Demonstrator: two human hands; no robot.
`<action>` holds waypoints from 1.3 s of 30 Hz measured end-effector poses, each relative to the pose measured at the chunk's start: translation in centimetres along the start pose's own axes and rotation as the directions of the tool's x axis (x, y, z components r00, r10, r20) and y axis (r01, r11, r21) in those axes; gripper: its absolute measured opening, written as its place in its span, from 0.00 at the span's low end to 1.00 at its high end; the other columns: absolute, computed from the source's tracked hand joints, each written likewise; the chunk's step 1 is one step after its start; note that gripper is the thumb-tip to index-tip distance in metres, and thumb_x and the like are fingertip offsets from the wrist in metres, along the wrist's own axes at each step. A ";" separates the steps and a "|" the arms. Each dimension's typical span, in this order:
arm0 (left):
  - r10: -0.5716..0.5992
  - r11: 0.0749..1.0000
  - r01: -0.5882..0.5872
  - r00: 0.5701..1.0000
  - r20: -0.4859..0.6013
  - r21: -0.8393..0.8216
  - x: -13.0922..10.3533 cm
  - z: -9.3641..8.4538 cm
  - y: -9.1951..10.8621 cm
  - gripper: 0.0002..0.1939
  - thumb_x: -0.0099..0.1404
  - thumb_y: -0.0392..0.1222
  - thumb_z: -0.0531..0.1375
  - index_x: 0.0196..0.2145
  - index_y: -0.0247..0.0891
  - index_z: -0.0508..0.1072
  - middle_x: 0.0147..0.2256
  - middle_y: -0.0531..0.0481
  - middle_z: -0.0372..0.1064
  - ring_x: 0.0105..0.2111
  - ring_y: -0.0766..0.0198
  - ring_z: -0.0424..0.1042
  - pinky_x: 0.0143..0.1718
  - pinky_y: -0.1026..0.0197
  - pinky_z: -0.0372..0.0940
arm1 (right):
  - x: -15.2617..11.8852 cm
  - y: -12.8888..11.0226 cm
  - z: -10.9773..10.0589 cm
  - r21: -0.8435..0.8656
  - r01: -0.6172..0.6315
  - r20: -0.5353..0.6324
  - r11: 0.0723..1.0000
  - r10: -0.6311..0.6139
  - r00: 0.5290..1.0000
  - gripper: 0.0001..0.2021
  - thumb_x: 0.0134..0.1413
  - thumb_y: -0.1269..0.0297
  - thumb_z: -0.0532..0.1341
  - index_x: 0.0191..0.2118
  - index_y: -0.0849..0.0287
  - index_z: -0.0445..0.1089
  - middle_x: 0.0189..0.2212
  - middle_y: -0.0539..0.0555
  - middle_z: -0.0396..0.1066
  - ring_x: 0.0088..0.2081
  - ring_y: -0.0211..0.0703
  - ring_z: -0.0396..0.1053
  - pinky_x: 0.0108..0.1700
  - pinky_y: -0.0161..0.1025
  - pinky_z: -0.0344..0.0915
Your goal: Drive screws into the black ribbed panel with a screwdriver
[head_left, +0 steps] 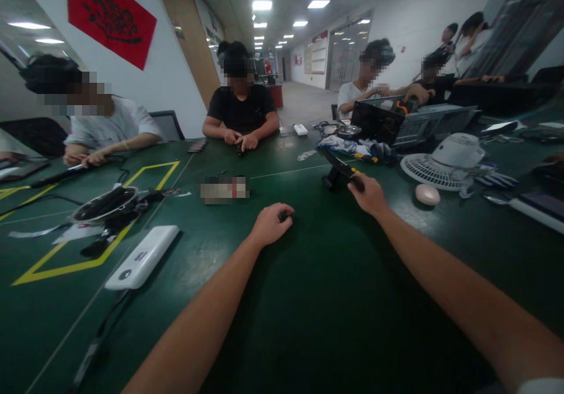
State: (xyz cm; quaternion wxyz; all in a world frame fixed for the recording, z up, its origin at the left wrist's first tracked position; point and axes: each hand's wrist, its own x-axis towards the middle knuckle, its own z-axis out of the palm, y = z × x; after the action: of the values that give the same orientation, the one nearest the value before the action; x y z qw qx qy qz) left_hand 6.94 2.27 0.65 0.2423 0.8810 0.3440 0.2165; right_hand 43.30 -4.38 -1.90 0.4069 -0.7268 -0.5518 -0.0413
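Fingers of the right hand (369, 193) are closed around the dark grip of a black-and-yellow knife-like tool (340, 164), its dark end pointing toward the far edge of the tabletop (308, 300) and slanting left. Just below that end stands a small black object (330, 179); whether the two touch, I cannot tell. The left hand (269, 226) is at the middle of the tabletop, fingers curled, with a dark patch between thumb and fingertips too small to make out, so I cannot tell whether it grips anything.

On the left part of the tabletop, a white power bank (143, 257) carries a dark number, apparently 81 or 18 depending on which way up it is read, above a round dark mark. A box (224, 189) beyond the left hand is blurred, so its print is unreadable. The red poster (112, 18) on the wall bears black brush writing that I cannot read.

The surface is dark green, with pale seams and yellow tape (112, 247) toward the left edge. Toward the right edge lies a white fan (460, 150). People sit along the far edge; behind them run a pale floor, glass doors (350, 44) and lit ceiling panels (262, 5).
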 end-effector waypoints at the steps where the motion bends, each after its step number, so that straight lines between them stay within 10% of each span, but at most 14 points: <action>1: 0.003 1.000 -0.003 1.000 -0.002 -0.001 0.0 0.0 0.0 0.16 0.70 0.45 0.62 0.51 0.42 0.83 0.47 0.44 0.81 0.38 0.55 0.77 0.44 0.51 0.73 | 0.7 0.7 -0.2 -0.003 -0.043 -0.010 0.999 0.043 0.999 0.23 0.64 0.55 0.63 0.60 0.59 0.78 0.52 0.65 0.83 0.52 0.62 0.78 0.60 0.60 0.71; 12: -0.027 1.000 0.026 0.999 -0.022 -0.017 0.2 0.1 0.2 0.12 0.69 0.43 0.63 0.47 0.43 0.84 0.43 0.46 0.81 0.36 0.57 0.77 0.44 0.52 0.73 | 2.7 2.9 -1.4 0.135 -0.283 -0.035 0.949 0.290 0.956 0.16 0.60 0.56 0.69 0.51 0.57 0.85 0.50 0.63 0.85 0.58 0.62 0.78 0.65 0.56 0.67; 18: -0.014 0.998 0.013 1.000 -0.019 -0.059 0.2 0.1 -0.1 0.12 0.70 0.44 0.63 0.47 0.42 0.84 0.45 0.45 0.81 0.37 0.56 0.77 0.43 0.52 0.73 | 0.3 1.6 -0.7 0.352 -0.393 0.030 0.850 0.409 0.912 0.16 0.54 0.48 0.74 0.32 0.56 0.81 0.27 0.56 0.80 0.43 0.62 0.81 0.55 0.57 0.75; 30: -0.034 0.996 0.032 0.999 -0.023 -0.083 0.1 -0.1 0.2 0.12 0.70 0.44 0.63 0.47 0.43 0.84 0.46 0.45 0.82 0.39 0.55 0.78 0.43 0.51 0.73 | 1.2 0.5 -0.4 0.797 -0.505 0.172 0.329 0.679 0.714 0.10 0.72 0.61 0.60 0.52 0.57 0.73 0.47 0.59 0.84 0.48 0.48 0.83 0.49 0.49 0.83; 39: -0.052 0.991 0.045 0.997 -0.054 -0.124 0.3 0.2 0.1 0.13 0.70 0.46 0.63 0.48 0.43 0.83 0.43 0.46 0.82 0.38 0.55 0.78 0.45 0.51 0.73 | 1.2 -1.0 -0.9 0.808 -0.509 0.174 0.296 0.706 0.686 0.10 0.71 0.58 0.61 0.50 0.57 0.74 0.47 0.59 0.83 0.48 0.49 0.83 0.48 0.48 0.83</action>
State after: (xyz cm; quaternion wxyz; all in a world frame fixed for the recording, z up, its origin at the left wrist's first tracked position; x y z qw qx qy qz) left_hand 7.31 2.39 0.57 0.2915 0.8491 0.3583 0.2564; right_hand 43.23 -3.95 -0.16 0.7307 -0.6003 -0.1380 0.2944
